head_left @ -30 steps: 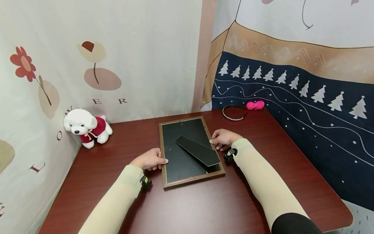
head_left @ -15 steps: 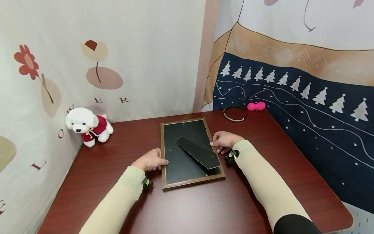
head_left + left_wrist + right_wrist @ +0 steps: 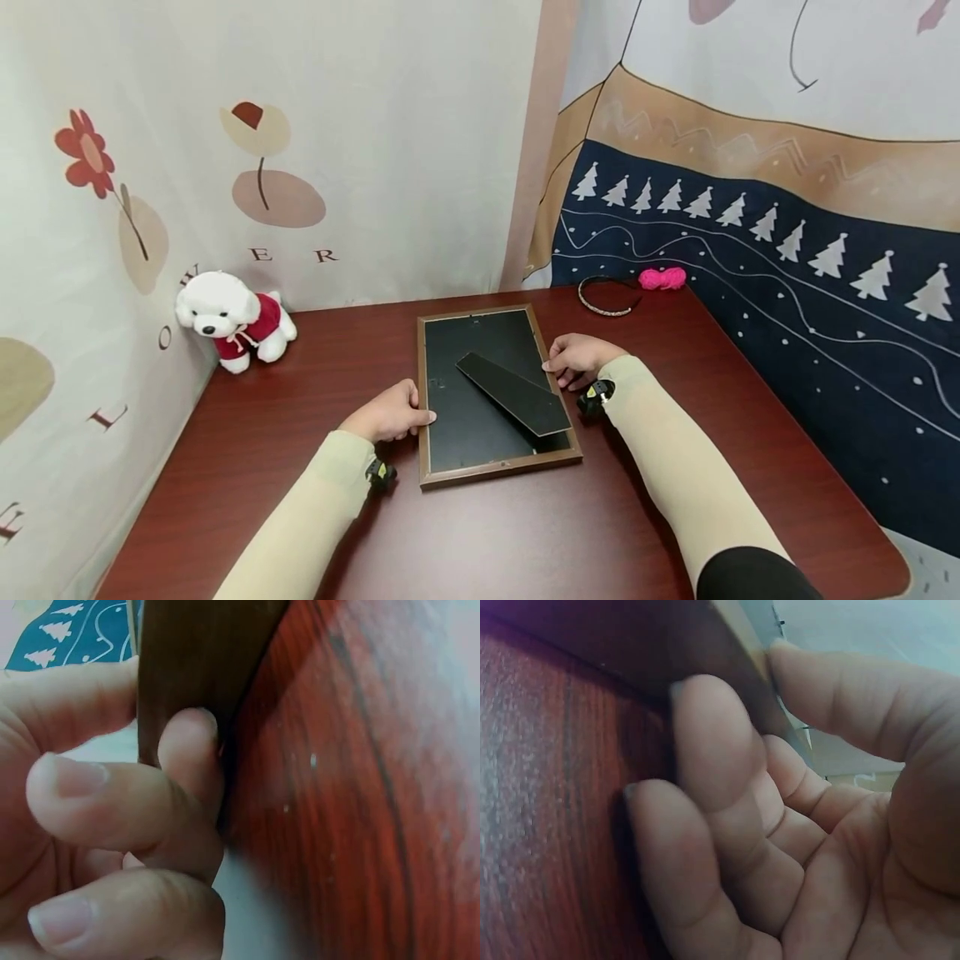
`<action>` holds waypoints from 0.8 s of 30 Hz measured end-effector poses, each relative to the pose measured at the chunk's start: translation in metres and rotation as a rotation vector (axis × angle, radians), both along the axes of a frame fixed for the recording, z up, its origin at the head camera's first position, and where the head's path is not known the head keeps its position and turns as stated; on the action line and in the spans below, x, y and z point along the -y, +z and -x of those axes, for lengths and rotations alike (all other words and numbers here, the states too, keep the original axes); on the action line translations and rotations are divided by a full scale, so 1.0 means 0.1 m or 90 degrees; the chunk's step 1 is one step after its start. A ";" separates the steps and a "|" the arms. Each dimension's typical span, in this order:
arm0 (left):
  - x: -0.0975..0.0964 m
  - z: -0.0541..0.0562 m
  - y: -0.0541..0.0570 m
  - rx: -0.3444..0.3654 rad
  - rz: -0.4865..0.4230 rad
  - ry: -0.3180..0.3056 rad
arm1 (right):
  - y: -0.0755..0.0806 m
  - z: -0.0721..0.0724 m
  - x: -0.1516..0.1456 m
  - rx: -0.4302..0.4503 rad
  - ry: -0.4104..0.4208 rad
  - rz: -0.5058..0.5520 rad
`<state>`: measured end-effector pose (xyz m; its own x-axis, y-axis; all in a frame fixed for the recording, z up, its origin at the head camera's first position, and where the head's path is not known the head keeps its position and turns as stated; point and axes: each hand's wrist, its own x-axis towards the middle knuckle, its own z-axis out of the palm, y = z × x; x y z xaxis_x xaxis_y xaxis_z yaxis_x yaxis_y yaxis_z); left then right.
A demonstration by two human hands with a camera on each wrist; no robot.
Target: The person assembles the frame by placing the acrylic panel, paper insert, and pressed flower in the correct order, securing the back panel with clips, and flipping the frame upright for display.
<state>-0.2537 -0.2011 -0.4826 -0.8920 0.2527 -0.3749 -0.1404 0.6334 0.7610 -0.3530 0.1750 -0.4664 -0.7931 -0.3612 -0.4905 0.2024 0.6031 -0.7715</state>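
Note:
A brown picture frame [image 3: 500, 468] lies face down on the table, its black backing [image 3: 453, 350] upward. The black easel leg [image 3: 513, 393] slants across the backing. My left hand [image 3: 386, 412] grips the left side, thumb on top of the border and fingers against the outer edge. On the opposite side, my right hand [image 3: 583, 360] pinches the border the same way, a little farther back. The left wrist view shows curled fingers at the frame's brown side [image 3: 195, 660]. In the right wrist view, the thumb [image 3: 817, 682] is on the frame's top edge and the fingers are beside it, close over the tabletop.
A white plush dog [image 3: 217, 308] in a red top sits at the back left of the reddish-brown table [image 3: 495, 542]. At the back right are a headband [image 3: 603, 311] and a pink bundle of yarn [image 3: 662, 278]. Printed curtains [image 3: 390, 150] hang behind the table.
The head view has turned slightly, so the scene sits a little differently in it. Both hands keep their hold on the picture frame, which stays in about the same place on the table.

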 end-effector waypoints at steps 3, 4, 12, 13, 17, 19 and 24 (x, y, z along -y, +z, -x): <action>0.03 -0.01 0.00 0.009 -0.021 -0.002 | -0.02 0.03 0.04 -0.004 -0.011 0.003; 0.03 0.00 -0.01 0.009 -0.025 -0.002 | -0.03 0.04 0.05 -0.005 -0.016 0.004; 0.08 0.13 -0.02 -0.019 -0.001 -0.008 | -0.04 0.20 0.10 -0.042 -0.049 -0.023; 0.08 0.16 -0.02 -0.021 0.003 -0.006 | -0.03 0.23 0.10 -0.042 -0.059 -0.024; 0.10 0.28 -0.02 -0.030 0.010 0.008 | -0.01 0.32 0.14 -0.038 -0.097 -0.010; 0.11 0.34 -0.03 -0.032 0.000 0.022 | 0.00 0.36 0.16 -0.033 -0.108 -0.003; 0.12 0.52 -0.07 -0.050 -0.030 0.065 | 0.02 0.45 0.21 -0.013 -0.118 0.003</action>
